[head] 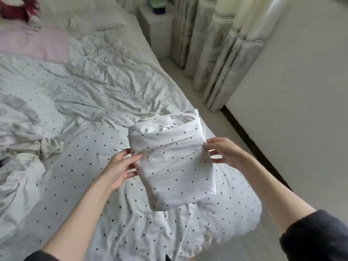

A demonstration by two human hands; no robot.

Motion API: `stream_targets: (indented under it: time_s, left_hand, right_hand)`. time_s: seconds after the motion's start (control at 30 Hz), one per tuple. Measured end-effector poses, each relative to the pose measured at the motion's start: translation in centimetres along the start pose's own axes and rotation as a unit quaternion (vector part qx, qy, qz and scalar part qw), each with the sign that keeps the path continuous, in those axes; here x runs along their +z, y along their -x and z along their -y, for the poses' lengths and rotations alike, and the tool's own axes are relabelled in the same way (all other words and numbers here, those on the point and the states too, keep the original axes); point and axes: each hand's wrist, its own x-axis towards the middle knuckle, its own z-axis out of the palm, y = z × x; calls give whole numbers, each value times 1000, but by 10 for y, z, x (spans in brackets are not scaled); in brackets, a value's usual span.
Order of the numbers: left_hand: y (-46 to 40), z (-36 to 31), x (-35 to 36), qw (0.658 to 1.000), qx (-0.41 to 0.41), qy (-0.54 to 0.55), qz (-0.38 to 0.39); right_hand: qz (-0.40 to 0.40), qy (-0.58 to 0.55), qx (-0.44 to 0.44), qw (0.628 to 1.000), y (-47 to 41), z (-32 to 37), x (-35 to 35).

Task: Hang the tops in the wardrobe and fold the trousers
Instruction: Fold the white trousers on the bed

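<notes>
White black-dotted folded cotton trousers (174, 162) held above matching dotted duvet (79, 113), near bed corner. Side edges pinched by left hand (120, 166) and right hand (224, 150), likely so folds are kept from springing open.

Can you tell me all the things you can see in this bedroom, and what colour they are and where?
folded trousers: one, white with dark dots, held above the bed
duvet: one, white with dark dots, spread over the bed
crumpled clothes: a few, white, left on the bed
pillow: one, pink, far left
bedside cabinet: one, white, beyond the bed
curtains: pale, right of the cabinet
hands: left and right, each holding a side of the folded trousers
</notes>
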Motion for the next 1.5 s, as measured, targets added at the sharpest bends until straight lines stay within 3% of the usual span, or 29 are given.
stream_targets:
  time_s: [0.23, 0.47, 0.67, 0.73, 0.8, 0.97, 1.23, 1.4, 1.5]
  left_hand:
    - [33, -9, 91, 968, 46, -151, 193]
    - [129, 44, 230, 872, 63, -283, 394]
    - [247, 128, 304, 774, 38, -328, 540]
    - [310, 167, 331, 722, 23, -350, 596]
    - [349, 186, 346, 689, 16, -351, 634]
    - [475, 262, 391, 589, -4, -345, 731]
    - [650, 328, 451, 455, -5, -321, 830]
    - [752, 325, 487, 365, 5, -284, 886]
    - [818, 317, 502, 328, 13, -246, 912]
  right_hand:
    - [-170, -159, -19, 972, 151, -91, -44]
    - [-371, -305, -3, 877, 332, -218, -59]
    - [-489, -387, 23, 781, 486, -323, -33]
    - [-540, -410, 30, 734, 557, -362, -14]
    - [-565, -417, 38, 711, 597, -383, -5]
    - [-670, -442, 50, 595, 723, -436, 33]
    - [-800, -422, 76, 420, 870, -455, 83]
    - [-861, -389, 49, 324, 940, -434, 104]
    - [-886, -364, 39, 286, 984, -421, 110]
